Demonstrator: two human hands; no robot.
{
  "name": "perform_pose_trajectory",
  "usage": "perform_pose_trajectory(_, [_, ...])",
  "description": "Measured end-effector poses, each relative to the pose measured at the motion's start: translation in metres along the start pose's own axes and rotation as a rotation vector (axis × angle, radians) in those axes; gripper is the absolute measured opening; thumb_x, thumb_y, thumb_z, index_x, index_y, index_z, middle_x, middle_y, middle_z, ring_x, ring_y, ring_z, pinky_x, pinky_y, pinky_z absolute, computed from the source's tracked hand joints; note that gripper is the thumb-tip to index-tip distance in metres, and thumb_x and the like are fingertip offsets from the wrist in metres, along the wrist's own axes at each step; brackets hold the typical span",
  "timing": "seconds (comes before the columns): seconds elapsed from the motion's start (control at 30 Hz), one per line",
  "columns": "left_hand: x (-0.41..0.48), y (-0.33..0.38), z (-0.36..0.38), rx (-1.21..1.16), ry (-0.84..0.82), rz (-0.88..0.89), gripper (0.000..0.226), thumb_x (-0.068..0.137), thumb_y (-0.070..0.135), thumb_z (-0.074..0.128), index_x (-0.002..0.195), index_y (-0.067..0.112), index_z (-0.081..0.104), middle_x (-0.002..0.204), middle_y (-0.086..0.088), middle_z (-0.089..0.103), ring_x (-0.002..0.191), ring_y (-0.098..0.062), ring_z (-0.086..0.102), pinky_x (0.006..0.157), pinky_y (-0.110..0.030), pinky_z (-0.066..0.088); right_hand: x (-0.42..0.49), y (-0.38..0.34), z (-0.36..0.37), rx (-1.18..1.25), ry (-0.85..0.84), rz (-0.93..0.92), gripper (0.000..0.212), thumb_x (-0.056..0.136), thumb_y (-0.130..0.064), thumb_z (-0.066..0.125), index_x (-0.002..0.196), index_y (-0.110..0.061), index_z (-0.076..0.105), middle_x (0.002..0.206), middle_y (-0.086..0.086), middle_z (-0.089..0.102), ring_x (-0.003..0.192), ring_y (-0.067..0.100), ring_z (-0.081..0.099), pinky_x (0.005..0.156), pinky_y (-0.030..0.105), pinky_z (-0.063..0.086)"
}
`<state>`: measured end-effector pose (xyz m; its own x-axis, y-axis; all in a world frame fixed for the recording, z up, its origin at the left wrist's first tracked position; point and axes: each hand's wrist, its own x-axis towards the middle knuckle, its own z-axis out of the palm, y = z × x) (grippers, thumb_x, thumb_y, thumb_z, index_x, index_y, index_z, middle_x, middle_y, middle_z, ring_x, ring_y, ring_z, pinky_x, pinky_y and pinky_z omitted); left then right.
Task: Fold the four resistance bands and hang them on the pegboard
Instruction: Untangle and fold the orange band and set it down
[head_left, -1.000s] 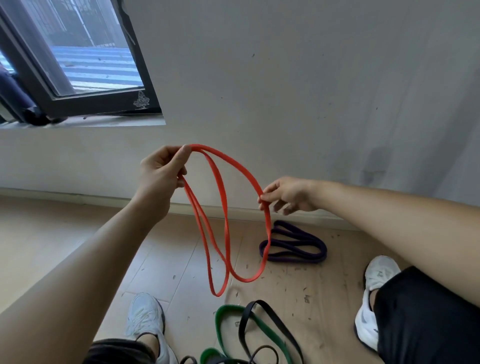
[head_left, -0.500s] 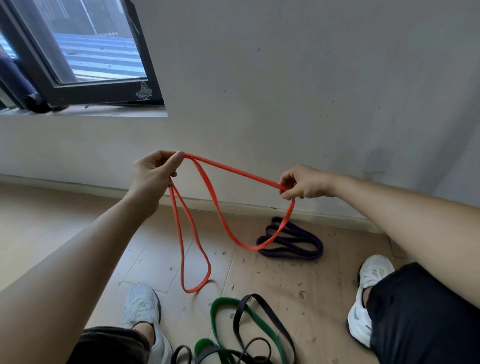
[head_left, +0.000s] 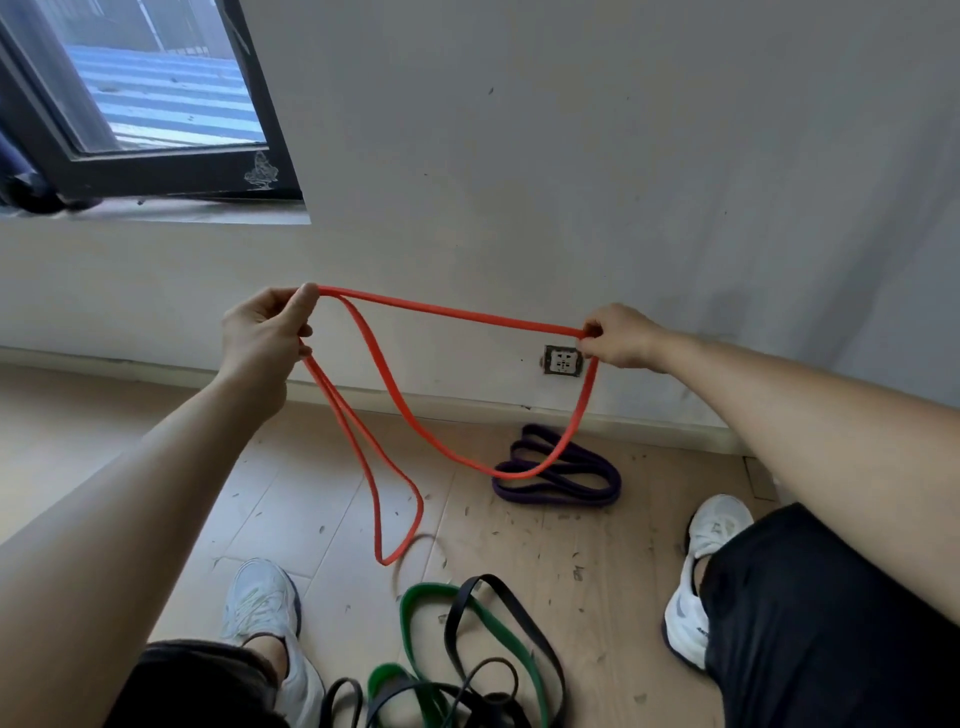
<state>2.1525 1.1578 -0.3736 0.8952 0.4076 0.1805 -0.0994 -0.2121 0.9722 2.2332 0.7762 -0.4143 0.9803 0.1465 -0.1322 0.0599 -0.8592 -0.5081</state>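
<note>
I hold a red resistance band in the air in front of the wall. My left hand pinches one bunch of its strands at the left, and my right hand pinches it at the right, so one strand runs nearly taut between them. Two loops sag below, the longer one hanging down near the floor. A purple band lies folded on the floor by the skirting. A green band and a black band lie tangled together on the floor between my feet. No pegboard shows.
A grey wall with a power socket is straight ahead, and a dark-framed window sits at the upper left. My white shoes rest on a light wooden floor strewn with small debris.
My right hand has pulled its end of the red band out to the right, spreading my hands apart. The strand between them has straightened and the hanging loops have shortened.
</note>
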Motion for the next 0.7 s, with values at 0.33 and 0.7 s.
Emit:
perform_pose_trajectory(0.33, [0.007,-0.015,0.001,0.03,0.01,-0.077,0.025,0.099,0.036,0.065,0.105,0.012,0.068,0.082,-0.001,0.055,0.074,-0.012,0.053,0.063,-0.026,0.048,-0.011,0.007,-0.012,0.42,-0.318,0.104,0.023,0.107,-0.023,0.051,0.116,-0.015,0.07,0.101,0.01,0.073,0.08,0.018,0.065,0.066,0.03,0.053])
perform_pose_trajectory(0.7, [0.011,-0.013,-0.004,-0.001,0.136,-0.011,0.027,0.099,0.037,0.064,0.109,0.012,0.066,0.086,0.001,0.058,0.077,-0.011,0.055,0.068,-0.025,0.051,-0.005,0.024,-0.013,-0.348,-0.006,-0.027,0.015,0.087,-0.003,0.065,0.091,-0.016,0.072,0.096,0.006,0.072,0.092,0.024,0.068,0.086,0.042,0.059])
